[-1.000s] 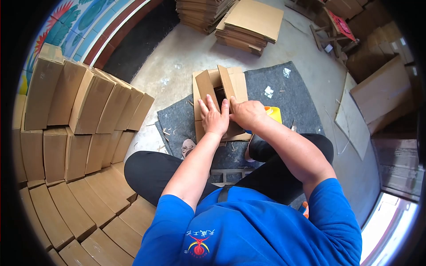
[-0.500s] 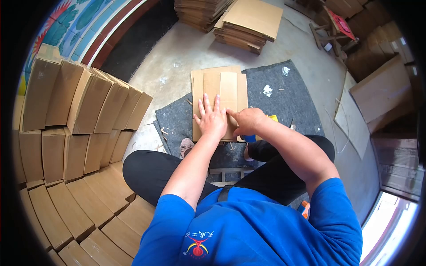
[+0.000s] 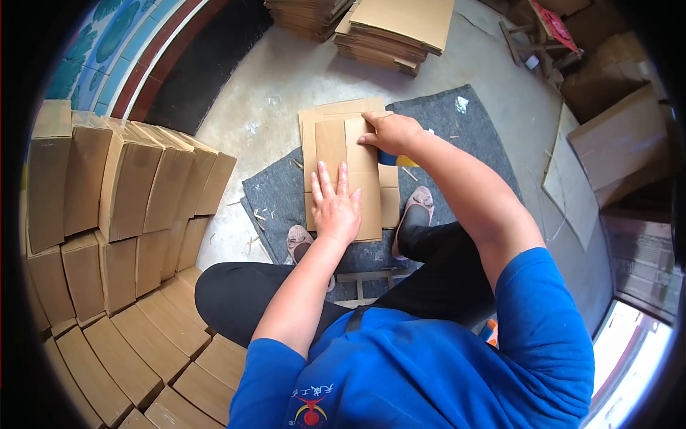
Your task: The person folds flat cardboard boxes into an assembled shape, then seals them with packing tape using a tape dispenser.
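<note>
My left hand lies with fingers spread on the lower part of a folded cardboard piece. At the piece's upper right edge is my right hand, its index finger stretched over the flap and its thumb below. Its other fingers curl around a blue and yellow object, mostly hidden under the hand. More flat cardboard shows beneath the folded piece, on a dark grey mat.
Cardboard boxes are stacked along the left side. Flat cardboard piles stand at the top. My feet are beside the cardboard, in pink shoes. Leaning boards and a wooden stool are at the right.
My right hand has moved up along the cardboard with the blue and yellow object. My left hand stays spread, slightly lower. The folded piece has shifted toward me, and the view has moved a little.
</note>
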`<action>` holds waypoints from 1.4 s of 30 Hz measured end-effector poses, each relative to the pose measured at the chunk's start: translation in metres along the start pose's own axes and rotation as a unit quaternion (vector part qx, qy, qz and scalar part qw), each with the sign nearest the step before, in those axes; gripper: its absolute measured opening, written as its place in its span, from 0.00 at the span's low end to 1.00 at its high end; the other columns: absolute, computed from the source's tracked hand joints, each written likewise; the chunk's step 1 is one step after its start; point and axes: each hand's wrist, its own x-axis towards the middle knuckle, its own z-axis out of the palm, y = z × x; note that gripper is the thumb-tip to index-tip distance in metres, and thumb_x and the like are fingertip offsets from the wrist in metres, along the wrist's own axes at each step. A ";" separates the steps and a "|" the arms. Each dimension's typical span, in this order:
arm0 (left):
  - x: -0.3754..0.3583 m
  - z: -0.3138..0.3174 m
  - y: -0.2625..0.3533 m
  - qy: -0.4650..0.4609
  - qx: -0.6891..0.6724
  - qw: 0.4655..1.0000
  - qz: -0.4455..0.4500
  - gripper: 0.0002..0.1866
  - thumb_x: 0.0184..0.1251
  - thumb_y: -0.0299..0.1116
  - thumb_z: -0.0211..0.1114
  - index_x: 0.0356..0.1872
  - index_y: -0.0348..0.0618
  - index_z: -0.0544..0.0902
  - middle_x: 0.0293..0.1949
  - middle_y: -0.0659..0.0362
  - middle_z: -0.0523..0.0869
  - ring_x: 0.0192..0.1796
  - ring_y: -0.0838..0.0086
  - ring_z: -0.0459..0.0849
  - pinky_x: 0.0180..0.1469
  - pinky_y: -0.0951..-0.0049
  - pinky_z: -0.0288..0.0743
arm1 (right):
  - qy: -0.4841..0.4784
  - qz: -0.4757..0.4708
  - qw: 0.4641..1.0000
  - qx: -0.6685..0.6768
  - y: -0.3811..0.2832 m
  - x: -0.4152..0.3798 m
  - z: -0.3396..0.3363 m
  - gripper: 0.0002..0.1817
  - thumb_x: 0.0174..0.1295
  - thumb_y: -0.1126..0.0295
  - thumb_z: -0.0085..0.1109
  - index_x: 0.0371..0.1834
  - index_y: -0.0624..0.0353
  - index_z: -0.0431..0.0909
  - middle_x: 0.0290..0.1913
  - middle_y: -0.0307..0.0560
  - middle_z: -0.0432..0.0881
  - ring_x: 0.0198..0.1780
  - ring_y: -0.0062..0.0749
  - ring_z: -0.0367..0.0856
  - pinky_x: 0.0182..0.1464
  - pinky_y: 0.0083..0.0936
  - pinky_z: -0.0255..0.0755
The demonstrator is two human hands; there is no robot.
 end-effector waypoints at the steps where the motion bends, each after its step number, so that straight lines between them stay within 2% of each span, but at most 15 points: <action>1: 0.004 -0.006 -0.002 -0.015 -0.033 0.999 0.004 0.36 0.74 0.47 0.58 0.80 0.61 0.56 0.81 0.46 0.43 0.81 0.45 0.45 0.73 0.39 0.59 | -0.002 0.010 0.999 0.030 0.000 0.001 0.000 0.40 0.66 0.37 0.53 0.75 0.48 0.64 0.62 0.52 0.81 0.65 0.47 0.78 0.65 0.40 0.72; 5: 0.017 -0.030 -0.018 -0.087 -0.080 0.990 0.072 0.40 0.71 0.48 0.63 0.80 0.54 0.56 0.80 0.39 0.42 0.78 0.39 0.53 0.77 0.52 0.57 | -0.007 -0.007 1.000 0.024 0.017 0.005 -0.002 0.41 0.65 0.35 0.52 0.76 0.46 0.64 0.59 0.53 0.83 0.60 0.50 0.81 0.61 0.43 0.74; 8: 0.022 -0.041 -0.020 -0.105 -0.089 0.987 0.084 0.42 0.69 0.49 0.64 0.80 0.52 0.56 0.80 0.38 0.43 0.79 0.41 0.53 0.76 0.52 0.58 | 0.013 -0.032 0.999 0.018 0.031 0.013 0.007 0.40 0.66 0.32 0.48 0.77 0.40 0.62 0.56 0.56 0.85 0.58 0.52 0.82 0.57 0.45 0.76; 13: 0.021 -0.038 -0.019 -0.121 -0.077 0.986 0.081 0.41 0.71 0.49 0.62 0.80 0.52 0.54 0.80 0.37 0.42 0.78 0.38 0.52 0.76 0.51 0.57 | 0.020 -0.031 0.999 0.024 0.021 0.012 0.007 0.40 0.67 0.33 0.49 0.77 0.43 0.62 0.56 0.55 0.84 0.59 0.52 0.82 0.58 0.44 0.76; 19: 0.027 -0.031 -0.009 -0.120 0.052 0.989 0.064 0.40 0.73 0.49 0.59 0.80 0.53 0.53 0.80 0.36 0.38 0.77 0.35 0.54 0.75 0.49 0.59 | 0.000 0.018 1.000 0.011 0.008 0.018 0.007 0.41 0.66 0.36 0.53 0.77 0.47 0.62 0.60 0.53 0.83 0.61 0.48 0.81 0.62 0.41 0.75; 22: 0.036 -0.043 -0.003 -0.190 0.104 0.974 0.060 0.42 0.71 0.52 0.60 0.81 0.54 0.51 0.80 0.37 0.38 0.77 0.38 0.57 0.73 0.51 0.65 | -0.005 0.032 0.999 0.003 0.006 0.022 0.009 0.40 0.67 0.39 0.54 0.77 0.47 0.62 0.62 0.51 0.82 0.62 0.47 0.80 0.63 0.40 0.74; 24: 0.040 -0.052 0.003 -0.224 0.123 0.965 0.051 0.43 0.70 0.53 0.61 0.81 0.55 0.51 0.80 0.37 0.39 0.76 0.40 0.59 0.72 0.53 0.67 | 0.003 0.036 0.999 0.016 0.005 0.024 0.010 0.31 0.67 0.41 0.57 0.63 0.53 0.75 0.58 0.49 0.84 0.61 0.44 0.81 0.61 0.41 0.74; 25: 0.043 -0.055 0.006 -0.231 0.146 0.960 0.052 0.45 0.69 0.54 0.63 0.81 0.56 0.50 0.80 0.37 0.39 0.74 0.42 0.64 0.71 0.53 0.69 | -0.005 0.045 0.999 0.004 0.003 0.027 0.009 0.30 0.66 0.41 0.58 0.61 0.51 0.79 0.58 0.48 0.84 0.61 0.45 0.82 0.60 0.40 0.76; 32: 0.068 -0.088 0.030 -0.374 0.239 0.896 0.026 0.50 0.66 0.49 0.69 0.82 0.62 0.45 0.81 0.42 0.40 0.73 0.52 0.70 0.71 0.56 0.70 | -0.073 0.014 0.991 -0.113 -0.016 0.027 -0.024 0.28 0.62 0.43 0.64 0.60 0.46 0.84 0.61 0.42 0.84 0.62 0.39 0.82 0.60 0.37 0.77; 35: 0.082 -0.099 0.037 -0.415 0.257 0.873 0.025 0.50 0.65 0.45 0.69 0.81 0.60 0.46 0.80 0.44 0.45 0.73 0.51 0.70 0.70 0.57 0.71 | -0.084 0.019 0.991 -0.103 -0.018 0.026 -0.029 0.29 0.61 0.43 0.66 0.60 0.47 0.84 0.63 0.43 0.82 0.63 0.39 0.81 0.62 0.35 0.75; 37: 0.093 -0.098 0.041 -0.426 0.269 0.863 0.027 0.49 0.64 0.43 0.69 0.81 0.60 0.48 0.80 0.45 0.48 0.72 0.52 0.71 0.69 0.57 0.72 | -0.059 0.024 0.996 -0.067 -0.010 0.028 -0.020 0.28 0.62 0.41 0.63 0.55 0.50 0.86 0.58 0.48 0.85 0.60 0.43 0.83 0.61 0.35 0.76; 38: 0.100 -0.095 0.043 -0.446 0.284 0.848 0.036 0.48 0.64 0.41 0.69 0.81 0.60 0.49 0.79 0.47 0.50 0.72 0.53 0.72 0.69 0.57 0.73 | -0.075 0.019 0.996 -0.050 -0.005 0.032 -0.017 0.30 0.62 0.41 0.62 0.57 0.51 0.83 0.57 0.48 0.85 0.60 0.44 0.82 0.61 0.36 0.76; 39: 0.104 -0.094 0.050 -0.449 0.309 0.838 0.040 0.44 0.63 0.38 0.68 0.79 0.57 0.56 0.77 0.49 0.58 0.71 0.55 0.72 0.67 0.58 0.74 | -0.065 0.024 0.997 -0.029 0.000 0.031 -0.014 0.30 0.62 0.41 0.62 0.59 0.52 0.81 0.57 0.49 0.85 0.60 0.44 0.82 0.61 0.37 0.75; 40: 0.110 -0.096 0.057 -0.445 0.312 0.839 0.040 0.44 0.63 0.38 0.68 0.79 0.57 0.56 0.77 0.49 0.58 0.71 0.55 0.72 0.67 0.58 0.74 | -0.056 0.029 0.998 -0.005 0.003 0.029 -0.011 0.31 0.62 0.42 0.62 0.60 0.52 0.79 0.57 0.49 0.84 0.60 0.44 0.82 0.61 0.38 0.75; 42: 0.118 -0.097 0.063 -0.499 0.337 0.797 0.042 0.41 0.62 0.38 0.69 0.77 0.53 0.62 0.74 0.50 0.64 0.71 0.56 0.72 0.66 0.59 0.75 | -0.047 0.032 0.998 0.028 0.008 0.026 -0.008 0.32 0.62 0.42 0.62 0.61 0.51 0.77 0.58 0.49 0.84 0.61 0.44 0.81 0.60 0.39 0.75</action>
